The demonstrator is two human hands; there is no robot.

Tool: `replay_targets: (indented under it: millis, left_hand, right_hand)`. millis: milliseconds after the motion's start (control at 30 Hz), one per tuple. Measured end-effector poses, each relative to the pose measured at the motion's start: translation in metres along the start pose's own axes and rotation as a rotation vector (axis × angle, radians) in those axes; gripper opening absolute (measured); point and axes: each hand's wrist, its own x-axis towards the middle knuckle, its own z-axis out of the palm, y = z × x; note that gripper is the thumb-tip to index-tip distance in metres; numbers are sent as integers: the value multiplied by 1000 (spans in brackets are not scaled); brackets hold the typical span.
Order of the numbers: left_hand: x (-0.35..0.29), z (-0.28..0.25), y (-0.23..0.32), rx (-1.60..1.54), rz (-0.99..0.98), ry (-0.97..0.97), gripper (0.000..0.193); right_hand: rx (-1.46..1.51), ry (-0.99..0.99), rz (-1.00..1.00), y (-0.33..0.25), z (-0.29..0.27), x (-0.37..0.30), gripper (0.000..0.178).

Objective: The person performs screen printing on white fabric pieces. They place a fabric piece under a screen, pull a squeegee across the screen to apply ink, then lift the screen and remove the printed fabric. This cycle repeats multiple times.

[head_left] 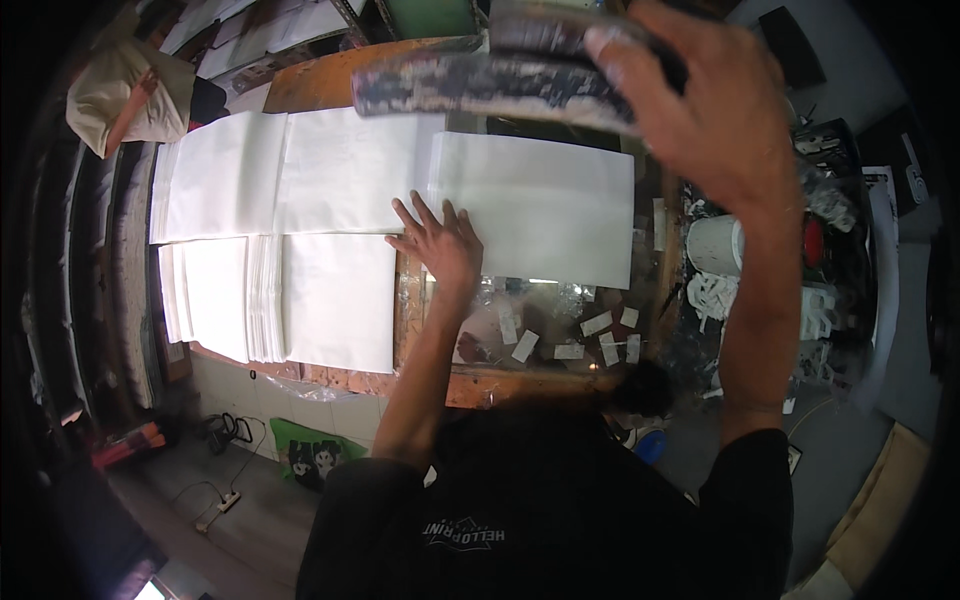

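Observation:
My left hand (445, 250) lies flat with its fingers spread, at the near left edge of a white sheet (545, 210) on the glass-like tabletop. Its fingertips also reach onto the neighbouring white stack (350, 170). High at the upper right, my right hand (690, 100) is closed on a long paint-stained bar (470, 88), dark with whitish smears. Motion blurs the bar, and its exact kind cannot be made out. More overlapping white sheets (215, 185) lie at the left, with a thick fanned pile (205, 295) and another white stack (340, 305) nearer me.
Small pale tape-like strips (568, 351) dot the table's near right part. A white bucket (715, 245) and stained cloths (712, 298) stand to the right. Racks (135, 280) line the left. Another person's arm (130, 115) shows beside beige cloth. A green bag (315, 450) rests on the floor.

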Motion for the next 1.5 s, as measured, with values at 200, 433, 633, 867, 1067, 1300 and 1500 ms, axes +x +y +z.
replay_targets:
  millis: [200,433,633,867,1067,1300,1500]
  left_hand:
    - [-6,14,-2,-35,39,-114,14]
    - [50,-36,8,-677,-213,-91,3]
    - [172,-117,-209,-137,-31,95,15]
    - [187,-185,-252,461,-114,315,32]
    - [-15,-15,84,-657,189,-254,33]
    - [-111,29,165,-487,247,-548,23]
    - [-72,12,165,-691,67,-500,17]
  right_hand:
    - [-88,-142,199,-10,-24,36,39]
    - [-146,-83,125,8,-25,70,45]
    - [-103,-190,162,12,-49,93,55]
    - [-146,20,-63,32,-2,105,59]
    - [-36,-264,90,30,-51,90,59]
    - [155,-283,35,25,-56,66,44]
    - [65,-336,-161,40,-67,66,34]
